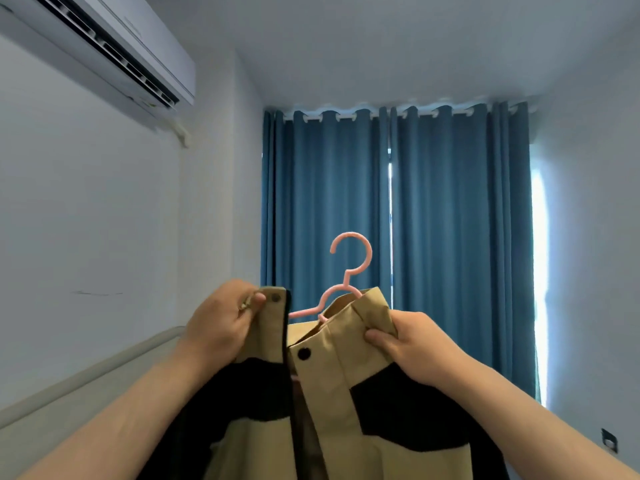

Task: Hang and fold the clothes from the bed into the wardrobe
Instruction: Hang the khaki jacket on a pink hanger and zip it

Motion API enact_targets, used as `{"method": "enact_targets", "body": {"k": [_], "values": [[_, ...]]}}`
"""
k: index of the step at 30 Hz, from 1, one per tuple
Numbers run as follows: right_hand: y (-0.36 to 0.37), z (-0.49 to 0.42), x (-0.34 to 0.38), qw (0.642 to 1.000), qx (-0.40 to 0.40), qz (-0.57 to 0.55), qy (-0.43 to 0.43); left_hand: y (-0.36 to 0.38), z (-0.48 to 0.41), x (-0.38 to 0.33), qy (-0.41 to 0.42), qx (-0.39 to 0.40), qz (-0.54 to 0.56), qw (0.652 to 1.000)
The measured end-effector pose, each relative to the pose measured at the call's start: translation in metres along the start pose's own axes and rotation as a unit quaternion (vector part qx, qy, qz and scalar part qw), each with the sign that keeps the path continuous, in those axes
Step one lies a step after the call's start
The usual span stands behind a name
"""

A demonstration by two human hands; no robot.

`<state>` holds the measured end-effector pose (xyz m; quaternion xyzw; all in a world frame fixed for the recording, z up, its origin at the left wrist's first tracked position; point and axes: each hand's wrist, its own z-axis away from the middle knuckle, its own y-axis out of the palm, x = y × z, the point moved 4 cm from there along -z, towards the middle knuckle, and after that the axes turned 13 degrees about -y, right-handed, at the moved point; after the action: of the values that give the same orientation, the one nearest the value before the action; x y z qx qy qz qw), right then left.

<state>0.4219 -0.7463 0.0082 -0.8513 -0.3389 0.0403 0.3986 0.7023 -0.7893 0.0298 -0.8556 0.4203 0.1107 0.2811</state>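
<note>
A tan and black jacket [346,396] was held up in the air in front of the person, at about chest height, carried by nothing but the two hands and a pink hanger [349,234]. The hanger was slipped inside the neck of the jacket; its hook stood upright above the collar [367,306], and part of its left shoulder bar was seen bare between the two front panels. The jacket front was open at the top.

The left hand [221,323] was closed on the upper edge of the left front panel, the cloth being pinched between thumb and curled fingers just beside a metal snap [275,298]. The grip of the right hand [419,344] was closed on the collar and right shoulder of the jacket, with the thumb pressed on the outside of the cloth. A black snap button [304,353] was seen on the right front panel, below the collar and between the two hands. Black panels ran across the chest on both sides, with tan cloth above and below them.

Behind the jacket, blue curtains [332,202] were drawn across a window, daylight being let in at their right edge. An air conditioner [114,46] was mounted high on the left wall. A beige padded edge [86,379], possibly a headboard, was seen low along that wall. A dark wall socket [609,439] was set low on the right wall.
</note>
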Motion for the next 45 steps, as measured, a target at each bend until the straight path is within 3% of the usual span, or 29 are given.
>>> {"method": "enact_targets", "body": {"k": [2, 4, 7, 10, 12, 13, 15, 16, 19, 25, 26, 29, 31, 32, 35, 37, 39, 41, 45], "values": [[-0.001, 0.005, -0.007, 0.998, 0.037, 0.059, 0.009, -0.022, -0.011, 0.017, -0.136, -0.094, 0.104, 0.981], [0.001, 0.009, -0.016, 0.991, 0.074, 0.108, 0.019, -0.038, -0.020, 0.027, -0.231, -0.101, 0.241, 0.937], [0.002, 0.007, -0.022, 0.986, 0.088, 0.138, 0.017, -0.049, -0.018, 0.016, -0.251, 0.009, 0.375, 0.892], [-0.003, 0.004, -0.024, 0.999, 0.010, 0.028, 0.045, -0.040, 0.004, -0.005, -0.212, 0.211, 0.464, 0.834], [-0.003, 0.003, -0.021, 0.998, -0.034, -0.031, 0.048, -0.026, 0.015, 0.001, -0.211, 0.274, 0.511, 0.787], [-0.001, 0.002, -0.020, 0.997, -0.038, -0.045, 0.045, -0.016, 0.016, 0.012, -0.219, 0.256, 0.491, 0.803], [0.005, 0.003, -0.018, 0.997, -0.037, -0.062, 0.036, -0.001, 0.019, 0.032, -0.227, 0.184, 0.301, 0.908], [0.006, 0.003, -0.018, 0.996, -0.039, -0.067, 0.034, 0.011, 0.023, 0.038, -0.238, 0.203, 0.223, 0.923], [0.007, 0.004, -0.023, 0.995, -0.049, -0.074, 0.035, 0.027, 0.037, 0.055, -0.341, 0.265, 0.159, 0.888], [0.001, 0.011, -0.038, 0.993, -0.056, -0.097, 0.048, 0.017, 0.034, 0.071, -0.305, 0.273, 0.152, 0.900], [0.000, 0.012, -0.039, 0.992, -0.060, -0.099, 0.048, 0.018, 0.037, 0.065, -0.309, 0.294, 0.173, 0.888], [-0.002, 0.016, -0.044, 0.991, -0.081, -0.100, 0.048, 0.036, 0.063, 0.062, -0.399, 0.379, 0.253, 0.796], [-0.004, 0.019, -0.046, 0.990, -0.088, -0.098, 0.050, 0.044, 0.076, 0.060, -0.427, 0.375, 0.282, 0.773], [-0.005, 0.020, -0.049, 0.991, -0.085, -0.088, 0.056, 0.044, 0.071, 0.060, -0.417, 0.347, 0.272, 0.795], [-0.001, 0.019, -0.060, 0.997, -0.020, -0.015, 0.070, 0.033, 0.035, 0.054, -0.290, 0.235, 0.141, 0.917], [0.006, 0.017, -0.060, 0.995, 0.056, 0.063, 0.057, 0.018, 0.007, 0.043, -0.228, 0.169, 0.066, 0.956], [0.010, 0.012, -0.058, 0.993, 0.065, 0.084, 0.046, 0.005, -0.014, 0.026, -0.172, 0.102, -0.033, 0.979], [0.005, 0.009, -0.058, 0.996, 0.020, 0.064, 0.050, 0.002, -0.023, 0.009, -0.146, 0.066, -0.053, 0.986], [-0.002, 0.014, -0.058, 0.994, -0.066, -0.053, 0.067, 0.013, -0.005, 0.007, -0.054, -0.073, -0.144, 0.985]]}}
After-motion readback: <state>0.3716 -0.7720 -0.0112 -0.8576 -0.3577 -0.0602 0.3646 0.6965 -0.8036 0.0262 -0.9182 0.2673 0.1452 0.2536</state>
